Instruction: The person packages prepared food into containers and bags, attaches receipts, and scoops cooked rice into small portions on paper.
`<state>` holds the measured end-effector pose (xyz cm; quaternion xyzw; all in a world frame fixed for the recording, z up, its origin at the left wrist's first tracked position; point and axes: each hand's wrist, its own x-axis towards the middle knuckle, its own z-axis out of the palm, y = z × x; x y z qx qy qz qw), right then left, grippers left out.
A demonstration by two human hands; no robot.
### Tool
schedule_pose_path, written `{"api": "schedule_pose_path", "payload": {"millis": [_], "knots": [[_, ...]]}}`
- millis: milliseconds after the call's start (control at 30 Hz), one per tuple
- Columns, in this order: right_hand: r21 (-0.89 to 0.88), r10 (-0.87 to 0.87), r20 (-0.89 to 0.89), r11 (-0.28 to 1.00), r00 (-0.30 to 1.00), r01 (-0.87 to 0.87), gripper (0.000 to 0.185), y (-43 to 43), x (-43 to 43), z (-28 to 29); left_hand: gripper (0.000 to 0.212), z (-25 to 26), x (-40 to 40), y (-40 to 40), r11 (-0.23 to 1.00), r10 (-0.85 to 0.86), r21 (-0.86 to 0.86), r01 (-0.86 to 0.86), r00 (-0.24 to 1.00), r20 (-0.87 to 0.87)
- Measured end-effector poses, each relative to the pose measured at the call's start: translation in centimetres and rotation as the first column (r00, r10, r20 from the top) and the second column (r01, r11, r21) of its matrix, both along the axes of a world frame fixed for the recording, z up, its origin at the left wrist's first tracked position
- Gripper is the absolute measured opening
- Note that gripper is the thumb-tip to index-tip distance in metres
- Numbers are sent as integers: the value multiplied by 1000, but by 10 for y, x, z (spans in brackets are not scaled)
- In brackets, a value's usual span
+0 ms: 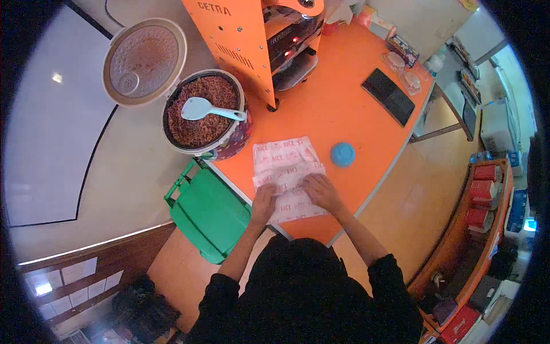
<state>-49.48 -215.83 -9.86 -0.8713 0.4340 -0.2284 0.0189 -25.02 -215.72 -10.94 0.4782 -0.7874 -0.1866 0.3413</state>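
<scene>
A sheet of printed food wrapping paper (296,207) lies on the orange table at its near corner, its middle folded over. My left hand (265,204) grips the left end of the fold, and my right hand (320,192) presses on its right end with bent fingers. Whatever the paper may cover is hidden. To the right of the paper sits a small blue bowl, apparently upside down (342,154). At the table's left edge stands an open rice cooker (206,148) full of reddish-brown rice, with a light blue rice paddle (200,108) resting on top.
An orange Getra machine (240,38) with red lights stands beyond the cooker. A dark phone or tablet (389,97) lies at the right, near clear plastic containers (409,83). A green lidded bin (210,210) is below the table's left edge. Shelves (464,241) line the far right.
</scene>
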Motion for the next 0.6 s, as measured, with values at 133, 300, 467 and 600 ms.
{"api": "schedule_pose_path", "payload": {"millis": [133, 300, 467, 600], "knots": [[92, -77, 153, 994, 985, 63, 32, 2, -2, 6, 30, 7, 4, -6, 1000, -17, 16, 17, 999, 51], [149, -2, 37, 989, 999, -4, 28, -5, -17, 7, 23, 18, 8, -16, 1000, 12, 27, -14, 998, 54], [379, -177, 200, 921, 964, 91, 31, -28, 1, 21, 33, 12, 10, -29, 923, 147, 377, -80, 977, -151], [751, -369, 139, 644, 919, 145, 37, -53, 11, 42, 38, 51, -5, -49, 952, 179, 255, -171, 984, -7]]}}
